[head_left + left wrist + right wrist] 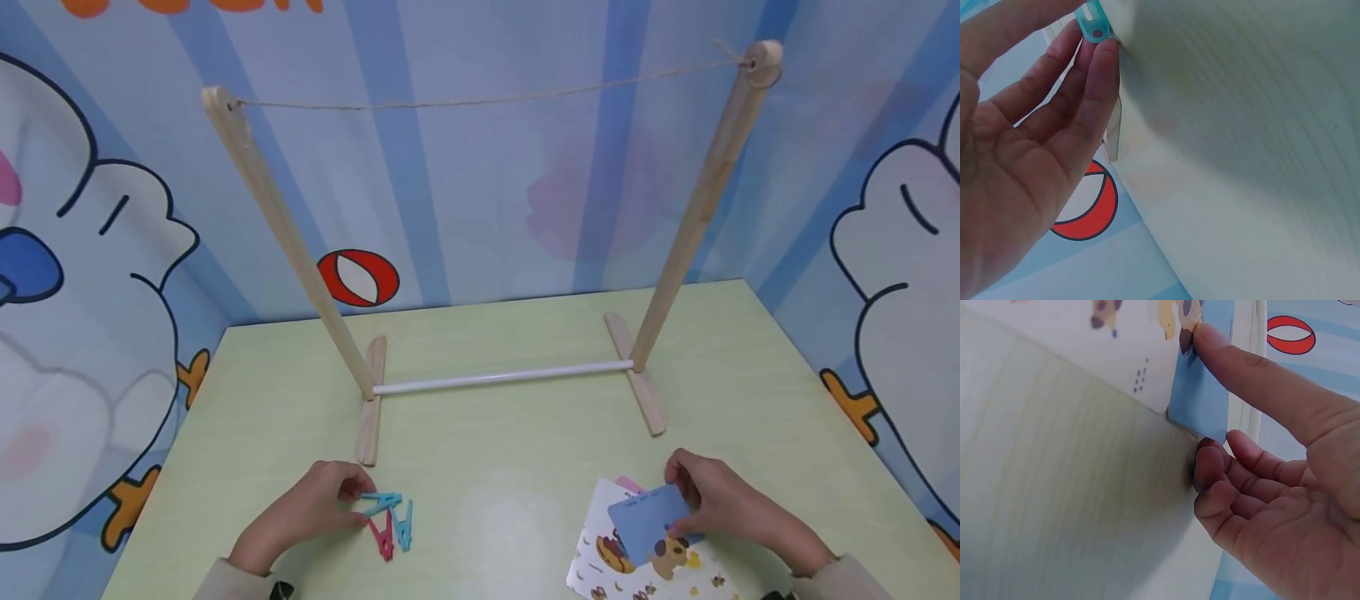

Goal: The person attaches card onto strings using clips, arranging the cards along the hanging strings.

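Observation:
At the front left, my left hand [318, 506] pinches a teal clothespin [384, 502] by its handle ends. The left wrist view shows the rounded end of this teal clothespin [1094, 26] at the fingertips. A red clothespin [387, 537] and a blue clothespin [406, 527] lie beside it on the table. At the front right, my right hand [723, 500] holds a blue card [643, 515] with a cartoon dog, thumb on its face and fingers at its far edge. Beneath lies a white card [588, 558] with small animal prints, and the edge of something pink [630, 484] shows behind.
Behind the hands stands a wooden frame with a left post [292, 242], a right post [701, 208] and a white rod [502, 377] low between them. A string [487, 100] runs between the post tops. Cartoon-printed walls [480, 208] enclose the pale table [480, 492].

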{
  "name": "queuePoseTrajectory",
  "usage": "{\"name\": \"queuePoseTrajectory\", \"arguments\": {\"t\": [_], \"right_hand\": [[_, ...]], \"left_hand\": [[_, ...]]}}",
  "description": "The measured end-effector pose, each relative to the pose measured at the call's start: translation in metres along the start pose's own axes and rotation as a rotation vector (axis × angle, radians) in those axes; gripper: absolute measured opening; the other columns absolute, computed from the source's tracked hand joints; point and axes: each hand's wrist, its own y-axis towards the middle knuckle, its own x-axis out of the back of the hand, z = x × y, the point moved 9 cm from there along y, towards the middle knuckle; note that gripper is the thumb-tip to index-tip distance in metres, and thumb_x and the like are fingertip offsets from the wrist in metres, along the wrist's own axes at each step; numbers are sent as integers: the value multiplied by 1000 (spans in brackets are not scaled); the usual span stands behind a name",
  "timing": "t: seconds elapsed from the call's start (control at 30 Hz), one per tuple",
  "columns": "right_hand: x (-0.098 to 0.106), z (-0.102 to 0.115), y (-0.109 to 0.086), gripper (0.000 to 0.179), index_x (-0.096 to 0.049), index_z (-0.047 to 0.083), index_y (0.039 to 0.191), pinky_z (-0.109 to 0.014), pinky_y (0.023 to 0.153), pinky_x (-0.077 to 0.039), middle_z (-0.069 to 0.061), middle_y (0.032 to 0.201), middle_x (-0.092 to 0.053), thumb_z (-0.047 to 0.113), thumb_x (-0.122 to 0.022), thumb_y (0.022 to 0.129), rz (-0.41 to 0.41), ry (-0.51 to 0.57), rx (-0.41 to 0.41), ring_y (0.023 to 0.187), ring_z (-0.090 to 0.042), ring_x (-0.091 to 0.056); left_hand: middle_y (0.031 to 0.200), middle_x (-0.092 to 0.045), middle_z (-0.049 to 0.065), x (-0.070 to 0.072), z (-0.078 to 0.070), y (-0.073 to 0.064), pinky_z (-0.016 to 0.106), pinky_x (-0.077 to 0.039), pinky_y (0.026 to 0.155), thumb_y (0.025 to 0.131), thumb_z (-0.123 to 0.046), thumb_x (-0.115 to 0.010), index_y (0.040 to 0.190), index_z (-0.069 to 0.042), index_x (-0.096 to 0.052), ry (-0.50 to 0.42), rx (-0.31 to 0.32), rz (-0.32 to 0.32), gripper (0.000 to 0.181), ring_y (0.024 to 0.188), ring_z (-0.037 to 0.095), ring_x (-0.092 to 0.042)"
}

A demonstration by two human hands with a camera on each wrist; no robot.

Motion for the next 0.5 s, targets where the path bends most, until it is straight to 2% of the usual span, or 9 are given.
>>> {"name": "queuePoseTrajectory", "arguments": {"t": [0.23,0.37,0.5], "right_hand": [[-1,-2,0,58,-52,3,98,-21,53,-41,0,76,-48,32,-85,59,16,25,-18,65,-7,-43],[1,-4,-2,52,-55,3,95,-22,51,-42,-1,74,-50,30,-85,61,33,73,-28,63,-9,-45],[2,-4,-4,49,-55,4,93,-22,50,-43,-2,72,-51,28,-85,62,42,104,-2,60,-9,-46]], "left_hand": [[82,-58,-2,0,3,0,31,-48,68,70,-13,-79,91,-11,-65,-1,40,-8,25,75,16,-51],[82,-58,-2,1,4,0,29,-48,67,70,-15,-80,92,-11,-66,1,68,-20,26,75,16,-51],[82,-59,-3,4,3,-1,28,-48,67,71,-15,-79,93,-11,-67,1,70,-27,25,75,16,-52]]}}
